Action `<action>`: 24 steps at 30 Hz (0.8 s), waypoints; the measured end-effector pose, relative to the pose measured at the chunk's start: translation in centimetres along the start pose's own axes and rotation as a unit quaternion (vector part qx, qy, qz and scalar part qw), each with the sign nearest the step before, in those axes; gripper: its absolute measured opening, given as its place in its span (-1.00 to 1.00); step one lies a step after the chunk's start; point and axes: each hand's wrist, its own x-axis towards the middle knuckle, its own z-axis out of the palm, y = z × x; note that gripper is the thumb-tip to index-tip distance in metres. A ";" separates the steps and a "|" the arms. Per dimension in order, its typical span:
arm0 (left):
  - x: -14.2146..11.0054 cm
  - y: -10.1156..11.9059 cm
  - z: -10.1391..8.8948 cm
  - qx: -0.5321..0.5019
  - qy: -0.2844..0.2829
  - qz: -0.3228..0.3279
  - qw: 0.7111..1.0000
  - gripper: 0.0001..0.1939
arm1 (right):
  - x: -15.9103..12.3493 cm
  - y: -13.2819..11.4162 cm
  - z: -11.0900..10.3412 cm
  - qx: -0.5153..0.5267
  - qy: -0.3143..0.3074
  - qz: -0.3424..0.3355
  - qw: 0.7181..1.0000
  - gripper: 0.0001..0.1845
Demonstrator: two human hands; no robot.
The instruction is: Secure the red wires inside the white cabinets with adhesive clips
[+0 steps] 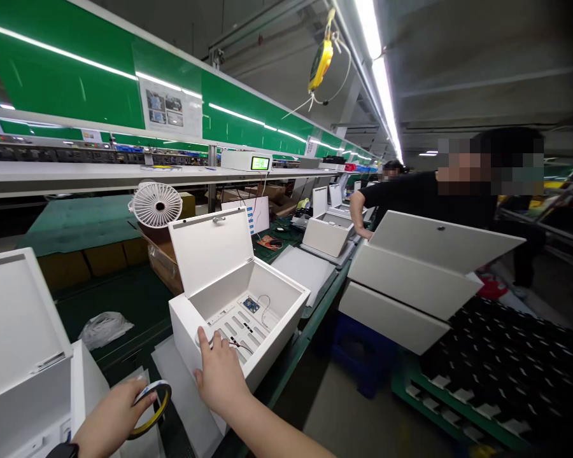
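My left hand point(113, 410) is closed on a roll of tape point(164, 407), a thin ring with a yellow inside. Its fingers pinch the upper left edge of the ring. My right hand point(222, 375) lies with fingers stretched over the near rim of an open white metal box point(184, 327). Beside its fingertips is a small rounded white part, mostly covered, and a thin dark wire point(242, 346) runs into the box. Inside the box are a slotted floor and a blue circuit board point(251, 305) with a thin wire. The box's lid point(212, 248) stands up at the back.
Another open white box point(21, 331) stands at the left. Behind are a white fan point(158, 205) and a clear plastic bag point(106, 329). More white boxes point(328, 232) line the bench. At right, a person in black stands by stacked white boxes point(410, 267); a yellow tool balancer point(321, 63) hangs above.
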 end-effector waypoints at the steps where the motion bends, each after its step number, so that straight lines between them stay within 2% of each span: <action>1: 0.0 0.0 0.0 -0.001 0.000 0.001 1.000 -0.57 | 0.0 0.0 0.0 0.000 -0.001 0.001 1.000 -0.07; 24: 0.2 -0.5 0.3 -0.010 0.001 0.004 1.000 -0.55 | 0.0 0.1 0.4 -0.003 0.006 0.000 1.000 -0.06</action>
